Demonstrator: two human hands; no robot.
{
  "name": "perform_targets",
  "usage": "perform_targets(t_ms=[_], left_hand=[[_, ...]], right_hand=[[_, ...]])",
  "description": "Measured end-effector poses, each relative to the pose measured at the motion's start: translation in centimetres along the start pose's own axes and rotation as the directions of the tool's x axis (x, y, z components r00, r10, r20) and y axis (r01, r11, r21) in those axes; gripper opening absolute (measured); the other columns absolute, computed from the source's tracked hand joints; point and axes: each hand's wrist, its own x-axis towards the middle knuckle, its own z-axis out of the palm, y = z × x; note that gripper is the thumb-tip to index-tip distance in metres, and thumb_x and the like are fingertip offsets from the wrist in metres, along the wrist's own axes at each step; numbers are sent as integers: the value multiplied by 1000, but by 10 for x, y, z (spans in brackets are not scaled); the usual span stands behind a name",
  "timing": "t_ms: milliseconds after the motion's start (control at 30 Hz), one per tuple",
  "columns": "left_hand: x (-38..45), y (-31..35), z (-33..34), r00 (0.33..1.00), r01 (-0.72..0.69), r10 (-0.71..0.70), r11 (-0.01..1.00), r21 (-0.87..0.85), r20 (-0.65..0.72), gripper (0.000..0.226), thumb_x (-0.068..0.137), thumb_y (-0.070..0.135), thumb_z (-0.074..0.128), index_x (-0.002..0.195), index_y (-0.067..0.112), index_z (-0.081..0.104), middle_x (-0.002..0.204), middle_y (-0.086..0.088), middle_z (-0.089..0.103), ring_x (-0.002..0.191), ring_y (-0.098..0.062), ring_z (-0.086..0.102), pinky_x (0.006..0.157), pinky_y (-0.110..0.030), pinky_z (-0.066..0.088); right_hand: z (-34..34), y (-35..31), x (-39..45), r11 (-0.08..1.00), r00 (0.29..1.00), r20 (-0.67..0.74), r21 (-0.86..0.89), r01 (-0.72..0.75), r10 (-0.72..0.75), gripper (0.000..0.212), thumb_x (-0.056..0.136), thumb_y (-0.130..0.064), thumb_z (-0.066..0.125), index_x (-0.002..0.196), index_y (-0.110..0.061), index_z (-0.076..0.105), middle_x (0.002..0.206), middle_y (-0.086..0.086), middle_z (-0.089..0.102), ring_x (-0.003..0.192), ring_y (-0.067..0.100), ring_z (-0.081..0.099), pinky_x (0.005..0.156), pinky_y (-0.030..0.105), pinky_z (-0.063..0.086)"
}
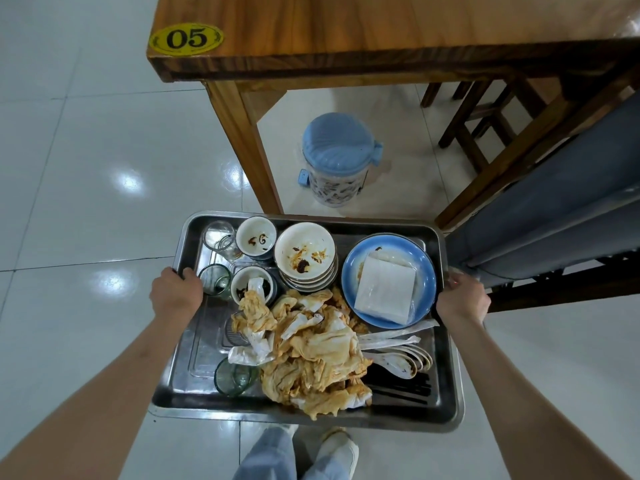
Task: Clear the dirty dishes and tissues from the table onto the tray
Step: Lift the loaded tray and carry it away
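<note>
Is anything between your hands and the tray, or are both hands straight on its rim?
Nothing visible is in the way. The left hand grips the left rim of the tray, and the right hand grips the right rim. The dirty tissues, stacked bowls and blue plate all sit inside, clear of both grips.

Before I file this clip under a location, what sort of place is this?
Probably a restaurant dining room: a numbered sticker marks the wooden table, and a metal tray carries stacked dirty bowls and stained tissues.
</note>
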Motion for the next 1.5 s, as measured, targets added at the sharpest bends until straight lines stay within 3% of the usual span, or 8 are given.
perform_targets(t_ms=[133,267,367,533,833,1000,1200,1500], left_hand=[[-1,-1,0,1000,10,-10,1000,-2,-16,42,96,26,41,113,-11,52,111,-34,55,104,-50,50,90,-50,41],[-1,-1,1,999,29,-29,999,-26,-24,43,96,29,42,115,-8,53,112,-32,56,105,-49,50,91,-49,41],[1,-3,2,997,50,-54,996,-75,-49,43,96,28,43,119,-7,54,114,-30,57,109,-48,50,94,-47,39],[1,-7,3,990,104,-121,976,-192,-78,39,97,29,42,96,-3,66,92,-25,61,96,-44,57,85,-41,42],[9,-18,4,920,325,-391,800,-504,-29,32,84,28,58,108,11,70,103,-14,69,95,-34,64,93,-40,50],[12,-19,7,904,346,-427,733,-586,0,28,81,20,64,107,14,71,102,-12,70,93,-30,66,92,-37,52],[13,-20,9,903,338,-429,722,-603,-9,27,82,21,64,106,14,71,99,-12,70,86,-27,65,88,-34,52],[8,-20,10,901,339,-434,735,-587,-24,27,84,23,59,106,12,71,85,-8,66,75,-25,60,70,-26,47]], right_hand=[[3,3,2,1000,1000,9,-1,-14,14,30,85,4,51,107,-7,68,96,17,66,79,21,47,72,27,39],[4,6,3,997,999,-12,63,-39,40,24,89,-8,55,109,-7,67,101,17,67,94,30,58,81,32,45],[6,10,4,975,988,7,158,-154,155,23,88,-21,59,105,-7,69,104,15,68,99,33,59,83,30,43],[11,21,6,884,930,69,293,-364,360,34,84,-35,64,100,-5,72,97,13,68,94,31,62,83,33,47],[17,27,9,800,892,105,406,-441,439,33,80,-40,69,87,-8,70,83,7,63,81,24,60,73,30,45],[17,26,9,797,878,83,385,-465,472,39,79,-44,68,59,-15,52,79,7,60,77,24,58,68,29,43],[19,29,9,808,862,77,317,-497,501,50,76,-52,67,83,-3,59,82,12,59,78,25,57,72,33,47],[20,29,9,808,868,65,337,-483,492,48,76,-52,67,81,-5,57,81,12,58,78,26,57,72,34,47]])
